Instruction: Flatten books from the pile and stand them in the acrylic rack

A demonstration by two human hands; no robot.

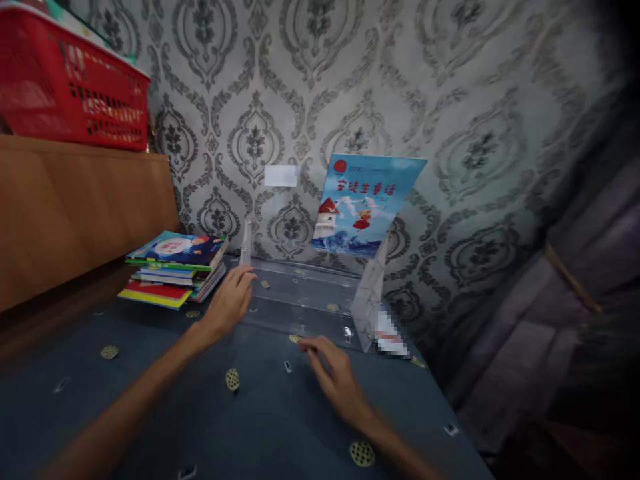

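A clear plastic rack (367, 300) stands on the dark patterned tablecloth, against the wall. One blue picture book (367, 207) is upright at the rack's right end, its cover facing me. My left hand (233, 300) is by the rack's left side panel, fingers partly extended and nothing visible in them. In front of the rack, low over the cloth, my right hand (333, 373) is loosely curled with thumb and fingers apart, holding nothing visible. A pile of books (175, 267) lies to the left of my left hand, a dark blue one on top.
On a wooden cabinet (85, 207) at the left sits a red basket (45, 80). A blurred white item (391, 335) lies right of the rack. The tablecloth (165, 413) ends at a slanting right edge, beside a gathered curtain (530, 333). Patterned wallpaper covers the back wall.
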